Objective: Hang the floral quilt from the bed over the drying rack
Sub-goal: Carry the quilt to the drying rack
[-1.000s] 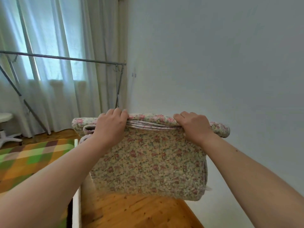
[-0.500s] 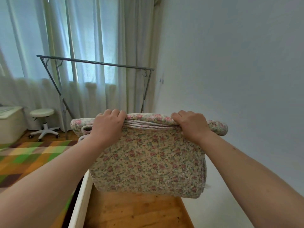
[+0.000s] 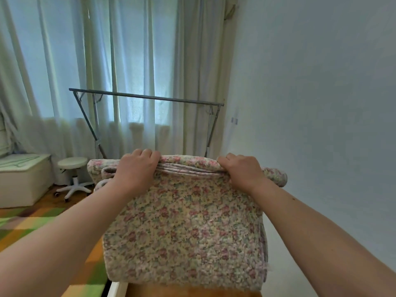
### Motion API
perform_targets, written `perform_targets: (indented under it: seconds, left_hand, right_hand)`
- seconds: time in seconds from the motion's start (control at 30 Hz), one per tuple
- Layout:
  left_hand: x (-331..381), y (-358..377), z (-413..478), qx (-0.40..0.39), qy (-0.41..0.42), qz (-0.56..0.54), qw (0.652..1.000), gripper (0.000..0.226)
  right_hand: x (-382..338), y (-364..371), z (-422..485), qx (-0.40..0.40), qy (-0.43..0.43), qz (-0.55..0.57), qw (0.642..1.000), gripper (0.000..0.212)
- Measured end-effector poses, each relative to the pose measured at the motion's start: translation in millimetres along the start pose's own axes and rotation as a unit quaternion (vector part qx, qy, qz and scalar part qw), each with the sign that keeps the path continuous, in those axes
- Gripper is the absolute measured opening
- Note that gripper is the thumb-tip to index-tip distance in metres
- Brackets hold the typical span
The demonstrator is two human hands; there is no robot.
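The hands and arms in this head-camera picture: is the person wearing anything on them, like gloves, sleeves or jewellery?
No. The left hand and right hand are bare: no gloves and no rings that show. The left forearm and right forearm are bare too, with no sleeve, watch or bracelet showing up to the picture's edge.

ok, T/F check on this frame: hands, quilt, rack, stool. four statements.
1. The left hand and right hand both grip the folded floral quilt along its top edge. True.
2. The quilt hangs over the drying rack. False: its bar is bare; the quilt is held in front of it.
3. A white stool stands left of the quilt. True.
4. The rack stands before a bare wall. False: it stands before curtains.
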State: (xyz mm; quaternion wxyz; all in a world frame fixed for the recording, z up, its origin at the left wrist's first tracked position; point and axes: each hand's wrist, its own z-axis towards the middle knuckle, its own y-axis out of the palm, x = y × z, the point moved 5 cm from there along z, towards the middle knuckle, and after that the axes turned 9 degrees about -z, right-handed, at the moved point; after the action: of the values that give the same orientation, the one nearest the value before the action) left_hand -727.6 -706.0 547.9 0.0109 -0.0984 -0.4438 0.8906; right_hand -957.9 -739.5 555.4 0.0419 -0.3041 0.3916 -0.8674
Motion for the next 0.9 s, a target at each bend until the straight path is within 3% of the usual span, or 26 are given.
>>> perform_targets:
  seconds: [0.5, 0.9]
  left_hand:
    - [-107, 117, 161, 0.029, -0.004, 0.010, 1.000, 0.036]
    - [-155, 239, 305, -0.014, -0.054, 0.043, 0.997, 0.034]
  right_hand:
    - [14, 126, 197, 0.039, 0.001, -0.008, 0.999, 0.038]
    - [52, 270, 367, 0.036, -0.071, 0.013, 0.997, 0.032]
